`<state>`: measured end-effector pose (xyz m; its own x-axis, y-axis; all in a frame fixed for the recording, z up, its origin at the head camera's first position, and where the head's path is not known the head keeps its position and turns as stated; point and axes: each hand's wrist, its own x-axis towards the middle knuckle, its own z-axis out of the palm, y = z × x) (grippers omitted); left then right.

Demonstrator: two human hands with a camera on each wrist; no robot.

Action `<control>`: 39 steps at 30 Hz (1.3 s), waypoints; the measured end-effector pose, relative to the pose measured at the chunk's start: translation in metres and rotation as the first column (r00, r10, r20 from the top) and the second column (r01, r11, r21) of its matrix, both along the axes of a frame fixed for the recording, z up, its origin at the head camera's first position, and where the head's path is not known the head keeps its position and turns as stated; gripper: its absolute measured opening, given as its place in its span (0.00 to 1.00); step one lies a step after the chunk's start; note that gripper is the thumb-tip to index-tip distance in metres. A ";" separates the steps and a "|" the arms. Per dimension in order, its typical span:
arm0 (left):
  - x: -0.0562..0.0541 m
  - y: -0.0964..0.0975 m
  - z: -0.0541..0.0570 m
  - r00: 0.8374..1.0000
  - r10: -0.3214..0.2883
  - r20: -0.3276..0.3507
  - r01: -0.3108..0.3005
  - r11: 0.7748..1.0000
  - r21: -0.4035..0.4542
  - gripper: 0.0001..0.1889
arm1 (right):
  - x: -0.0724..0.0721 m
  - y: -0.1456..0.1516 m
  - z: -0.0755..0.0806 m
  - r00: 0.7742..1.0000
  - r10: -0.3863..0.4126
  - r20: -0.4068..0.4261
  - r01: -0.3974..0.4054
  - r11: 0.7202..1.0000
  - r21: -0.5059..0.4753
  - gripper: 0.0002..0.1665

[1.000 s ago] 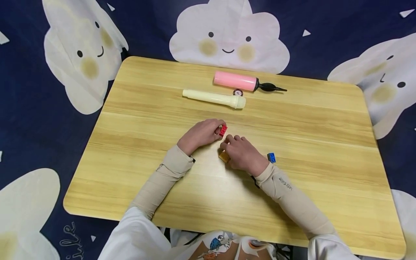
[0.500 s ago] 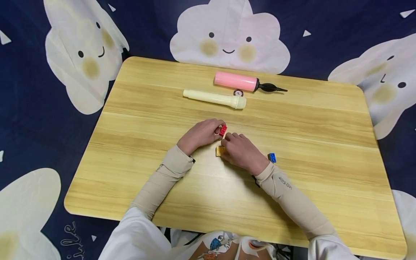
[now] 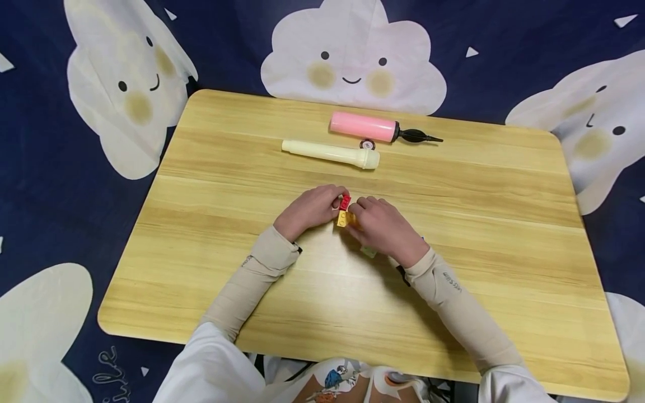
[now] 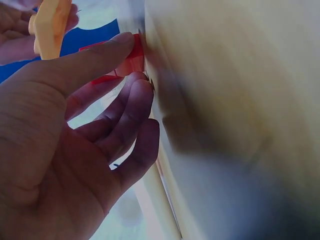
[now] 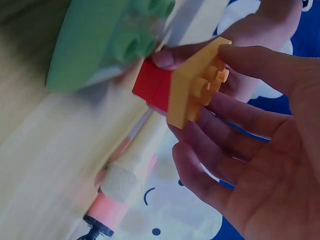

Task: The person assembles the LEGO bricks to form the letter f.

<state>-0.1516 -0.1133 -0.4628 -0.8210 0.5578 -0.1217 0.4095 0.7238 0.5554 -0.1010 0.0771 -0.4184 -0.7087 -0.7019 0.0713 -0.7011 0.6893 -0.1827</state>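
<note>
A: Hands first. What have they got?

B: Left hand [image 3: 309, 206]: thumb and fingers pinching the red brick [image 3: 345, 202], low over the table [image 3: 176, 235]; contact with the wood can't be told. Right hand [image 3: 384, 226]: thumb and fingers pinching the yellow brick [image 3: 342, 219], studs up.

A: Are those two joined?

B: Doesn't look it. From the head they seem to meet, yellow on the near side of red. Left wrist view shows a gap, yellow held higher.

A: So what counts as done?

B: My reading: one brick in each hand, brought close together. If joining them is the work, that part looks undone.

A: And left over?

B: Green brick [image 3: 369, 252], partly hidden by the right hand, outside the fingers, not attached to red or yellow. Beside the right wrist, a blue sliver [image 3: 423, 239]; too covered to tell its shape.

A: Far side?

B: Cream microphone [image 3: 330, 154], pink pump [image 3: 363, 126], small round chip [image 3: 367, 144] between them. All well apart from the hands; probably no part of this.
</note>
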 end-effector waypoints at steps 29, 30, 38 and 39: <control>0.004 0.012 -0.002 0.997 -0.071 0.005 0.071 0.997 0.020 0.18 | -0.012 0.017 0.003 0.990 -0.126 0.058 0.131 0.987 -0.090 0.15; 0.003 0.013 -0.001 0.998 -0.068 0.008 0.068 0.998 0.018 0.17 | -0.012 0.017 0.003 0.990 -0.126 0.064 0.131 0.987 -0.091 0.15; 0.001 0.016 -0.001 0.998 -0.062 0.007 0.062 0.998 0.015 0.17 | -0.013 0.016 0.001 0.986 -0.127 0.108 0.136 0.987 -0.081 0.15; 0.001 0.016 -0.001 0.998 -0.063 0.006 0.063 0.998 0.014 0.17 | -0.013 0.016 0.001 0.985 -0.129 0.112 0.138 0.987 -0.080 0.16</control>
